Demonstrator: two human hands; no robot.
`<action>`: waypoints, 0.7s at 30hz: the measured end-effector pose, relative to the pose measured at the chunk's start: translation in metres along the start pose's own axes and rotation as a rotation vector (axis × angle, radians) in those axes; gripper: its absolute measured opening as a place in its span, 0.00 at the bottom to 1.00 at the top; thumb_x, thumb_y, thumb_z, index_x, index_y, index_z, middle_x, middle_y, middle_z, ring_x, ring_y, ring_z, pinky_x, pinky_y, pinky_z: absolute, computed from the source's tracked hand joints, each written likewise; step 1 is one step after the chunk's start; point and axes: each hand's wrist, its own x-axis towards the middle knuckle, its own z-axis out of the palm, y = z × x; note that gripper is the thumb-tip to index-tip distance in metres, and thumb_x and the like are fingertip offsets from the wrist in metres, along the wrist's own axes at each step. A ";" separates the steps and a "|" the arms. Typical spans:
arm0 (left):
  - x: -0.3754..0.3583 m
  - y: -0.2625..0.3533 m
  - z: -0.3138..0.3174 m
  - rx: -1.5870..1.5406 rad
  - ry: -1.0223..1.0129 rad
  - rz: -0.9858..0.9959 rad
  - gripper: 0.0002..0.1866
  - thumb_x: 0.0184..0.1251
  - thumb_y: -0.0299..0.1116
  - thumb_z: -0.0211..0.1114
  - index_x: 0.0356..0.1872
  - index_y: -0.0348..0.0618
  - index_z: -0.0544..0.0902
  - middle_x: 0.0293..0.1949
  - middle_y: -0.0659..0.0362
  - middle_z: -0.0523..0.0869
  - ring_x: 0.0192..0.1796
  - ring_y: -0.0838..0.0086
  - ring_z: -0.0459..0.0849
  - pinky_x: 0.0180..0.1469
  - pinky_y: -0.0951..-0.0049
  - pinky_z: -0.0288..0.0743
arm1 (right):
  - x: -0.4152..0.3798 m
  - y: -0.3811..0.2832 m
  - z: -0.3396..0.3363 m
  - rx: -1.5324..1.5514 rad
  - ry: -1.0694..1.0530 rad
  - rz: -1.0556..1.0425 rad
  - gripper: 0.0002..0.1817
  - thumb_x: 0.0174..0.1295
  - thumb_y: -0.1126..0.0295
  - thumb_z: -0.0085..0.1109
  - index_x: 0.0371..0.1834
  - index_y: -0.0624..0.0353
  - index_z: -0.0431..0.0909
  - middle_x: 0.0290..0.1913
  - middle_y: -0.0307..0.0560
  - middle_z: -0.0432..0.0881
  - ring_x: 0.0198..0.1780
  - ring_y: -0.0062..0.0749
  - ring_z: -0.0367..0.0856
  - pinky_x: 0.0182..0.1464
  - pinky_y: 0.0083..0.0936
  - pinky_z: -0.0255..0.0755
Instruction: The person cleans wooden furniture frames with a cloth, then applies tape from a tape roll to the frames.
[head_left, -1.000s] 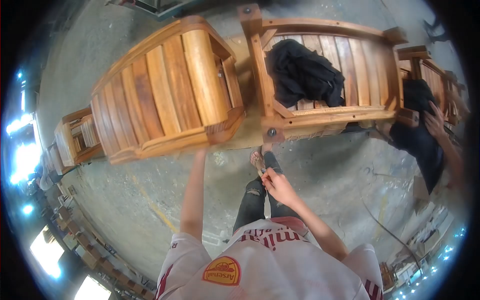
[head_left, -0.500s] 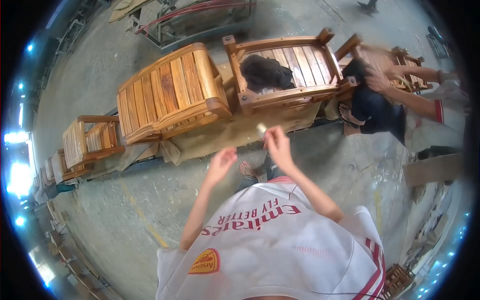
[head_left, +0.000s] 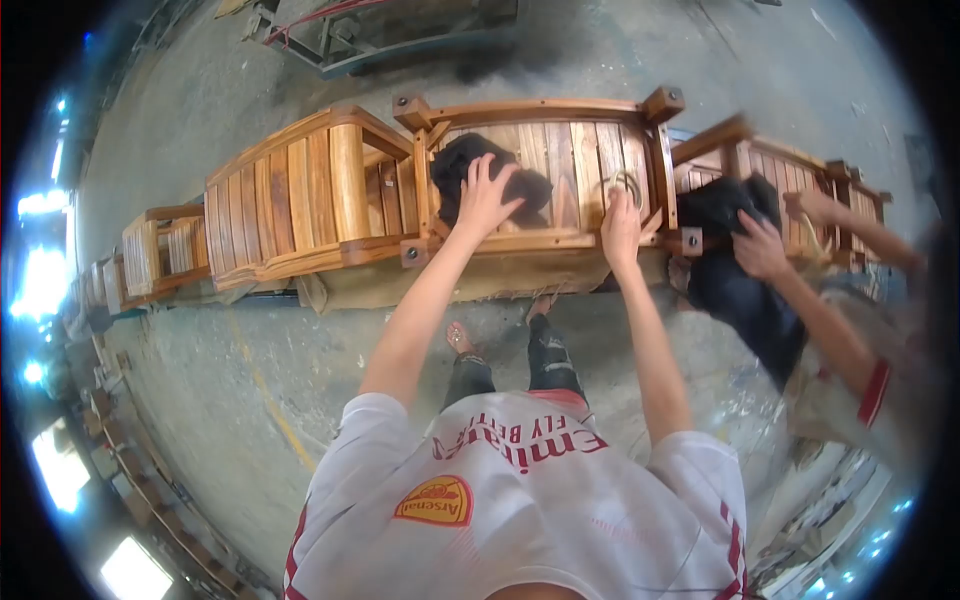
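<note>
An upturned slatted wooden piece of furniture (head_left: 555, 108), with short legs at its corners, lies in front of me. My left hand (head_left: 487, 200) reaches over a crumpled black cloth (head_left: 535, 190) on its slats, fingers spread and touching the cloth. On the other side of the same slats, my right hand (head_left: 622, 222) pinches a small pale ring-shaped roll (head_left: 626, 182) between thumb and fingers, close over the wood.
More wooden furniture pieces (head_left: 290, 200) stand in a row to the left and right. At right a co-worker's hands (head_left: 765, 245) work at the neighbouring piece with a black cloth (head_left: 715, 205). Beyond the row stands a metal frame (head_left: 400, 50).
Both my hands have moved forward from near my body to over the slats. My left hand has come down on the black cloth; my right hand still carries the roll.
</note>
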 end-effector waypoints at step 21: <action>0.124 0.140 0.105 -0.269 0.195 0.294 0.23 0.42 0.31 0.75 0.45 0.61 0.84 0.50 0.60 0.79 0.55 0.62 0.75 0.51 0.61 0.69 | -0.010 0.004 0.008 0.288 0.177 0.229 0.08 0.67 0.83 0.51 0.48 0.69 0.72 0.43 0.56 0.79 0.38 0.41 0.81 0.42 0.32 0.75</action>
